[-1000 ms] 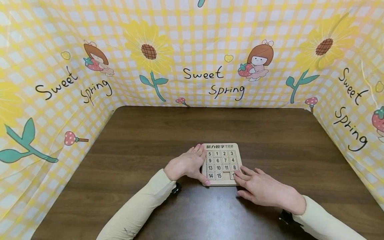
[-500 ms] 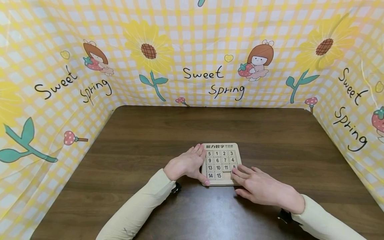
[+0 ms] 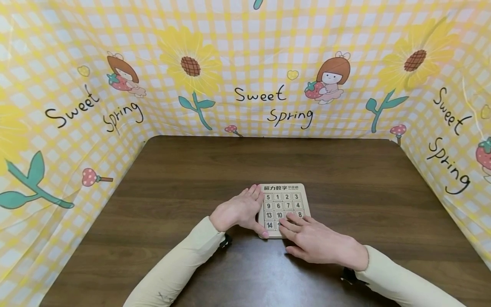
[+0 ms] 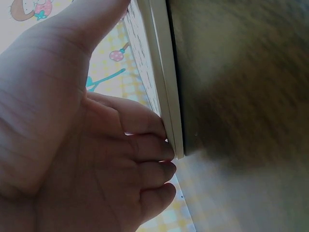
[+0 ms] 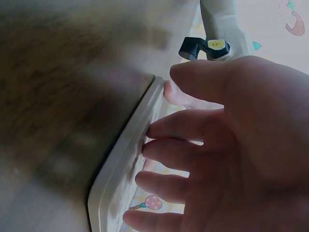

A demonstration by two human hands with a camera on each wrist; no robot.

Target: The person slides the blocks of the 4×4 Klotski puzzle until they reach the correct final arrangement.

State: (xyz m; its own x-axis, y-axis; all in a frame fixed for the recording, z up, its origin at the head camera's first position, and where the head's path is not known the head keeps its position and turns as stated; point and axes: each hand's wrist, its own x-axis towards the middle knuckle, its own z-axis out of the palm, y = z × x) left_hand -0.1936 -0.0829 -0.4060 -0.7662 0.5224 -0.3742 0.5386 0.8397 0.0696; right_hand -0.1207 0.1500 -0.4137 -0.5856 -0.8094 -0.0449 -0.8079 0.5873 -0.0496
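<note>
A wooden sliding number puzzle [image 3: 287, 205] lies flat on the table, its square tiles set in a pale frame with dark lettering along the far edge. My left hand [image 3: 239, 211] rests against the left side of the frame, thumb on the near left corner and fingers at the far left. Over the lower right tiles lies my right hand [image 3: 320, 241], its fingertips touching the board near the 15 and 11 tiles. That hand hides the 11, most of the 15 and the lower right corner. The right wrist view has loosely extended fingers [image 5: 166, 154] along the puzzle face.
The dark brown wooden table [image 3: 192, 166] stretches around the puzzle. A yellow checked cloth [image 3: 261, 51] printed with flowers and words hangs along the back and both sides. A black band [image 3: 226, 241] shows at the left wrist.
My right hand has moved left across the lower tiles, uncovering the 8 and covering the 11 and most of the 15. My left hand has stayed at the puzzle's left side.
</note>
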